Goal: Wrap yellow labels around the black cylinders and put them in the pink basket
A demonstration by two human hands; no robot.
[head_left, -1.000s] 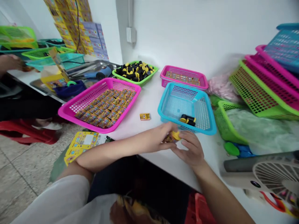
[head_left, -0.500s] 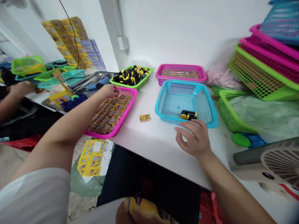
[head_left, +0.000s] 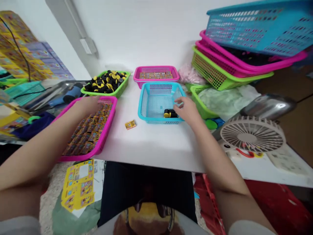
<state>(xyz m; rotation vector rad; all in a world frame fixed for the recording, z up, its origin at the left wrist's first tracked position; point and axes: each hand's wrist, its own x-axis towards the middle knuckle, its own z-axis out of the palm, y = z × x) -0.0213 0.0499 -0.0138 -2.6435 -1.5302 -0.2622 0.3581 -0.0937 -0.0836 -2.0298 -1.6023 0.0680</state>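
Note:
My left hand [head_left: 89, 103] rests on the far end of the pink basket [head_left: 107, 130], on top of the rows of small brown-and-yellow packets [head_left: 88, 130]; its fingers are curled down out of sight. My right hand [head_left: 187, 110] reaches over the right rim of the blue basket [head_left: 140, 107] with its fingers apart. Its thumb is next to the black-and-yellow roller pieces [head_left: 170, 113] lying inside at the front. One loose packet [head_left: 130, 124] lies on the white table [head_left: 151, 147] between the two baskets.
A green basket [head_left: 122, 88] of black-and-yellow caps and a smaller pink basket [head_left: 156, 69] of packets stand at the back. Stacked baskets [head_left: 232, 65] and bags fill the right side. A small fan [head_left: 253, 133] lies at the near right.
The view has swung to the right. My right hand moved forward from the table into the blue basket. My left hand slid back a little along the pink basket.

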